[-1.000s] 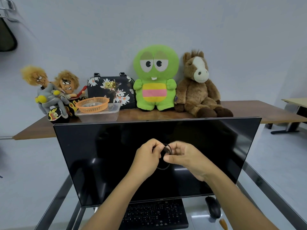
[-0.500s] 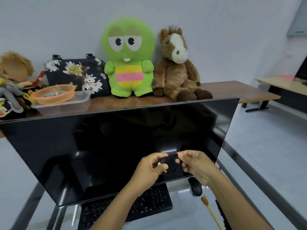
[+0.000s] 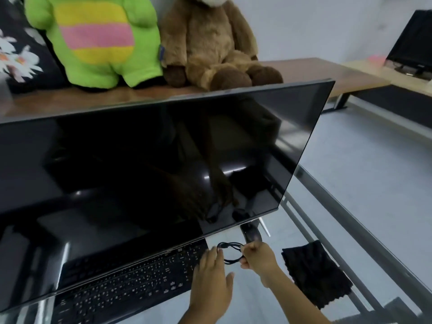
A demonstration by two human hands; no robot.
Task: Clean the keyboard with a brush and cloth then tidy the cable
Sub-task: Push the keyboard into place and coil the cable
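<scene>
A black keyboard (image 3: 131,284) lies on the glass desk, its upper part hidden under the monitor's lower edge. My right hand (image 3: 259,258) is shut on a coiled black cable (image 3: 230,252), held low just right of the keyboard's far right corner. My left hand (image 3: 211,279) hovers flat with fingers spread over the keyboard's right end, its fingertips touching the coil. A black cloth (image 3: 315,274) lies crumpled on the glass to the right of my hands. No brush is in view.
A large dark monitor (image 3: 149,174) stands tilted over the keyboard. A black mouse (image 3: 250,233) sits just beyond the cable. Plush toys (image 3: 210,45) and a floral bag (image 3: 21,54) line the wooden shelf behind. The glass desk's metal frame (image 3: 346,232) runs along the right.
Both hands came down from in front of the screen to desk level beside the keyboard. My left hand has let go of the coil and opened flat. The view tilted down and right.
</scene>
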